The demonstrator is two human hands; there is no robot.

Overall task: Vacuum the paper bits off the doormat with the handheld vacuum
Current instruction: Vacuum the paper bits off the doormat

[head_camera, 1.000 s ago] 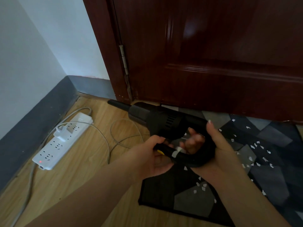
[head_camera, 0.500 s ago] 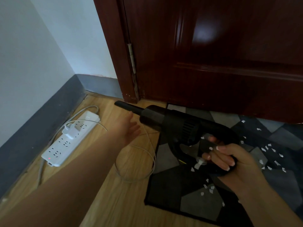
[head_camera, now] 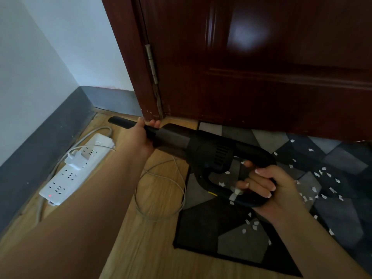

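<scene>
— Gripping of the handheld vacuum (head_camera: 209,152) is seen at both ends in the head view. How is the right hand (head_camera: 267,188) set?

— Its fingers are curled round the black loop handle, clamped on it, with the motor body just ahead of the knuckles.

— And the left hand (head_camera: 140,135)?

— It is wrapped round the narrow nozzle (head_camera: 122,122), fingertips showing over the far side; the nozzle tip is carried out beyond that hand, above the wood floor (head_camera: 141,248) and close to the door frame.

— Where is the doormat (head_camera: 237,244) placed?

— Below and beyond the right hand, laid against the dark red door (head_camera: 261,67). White paper bits (head_camera: 322,190) are scattered over it, mostly to the right of that hand, with a few under the handle and near the wrist.

— What is found near the left arm?

— A white power strip (head_camera: 76,168) is laid to its left along the grey skirting, a plug seated in it, and a thin cable (head_camera: 161,194) is looped on the floor between the two arms.
</scene>
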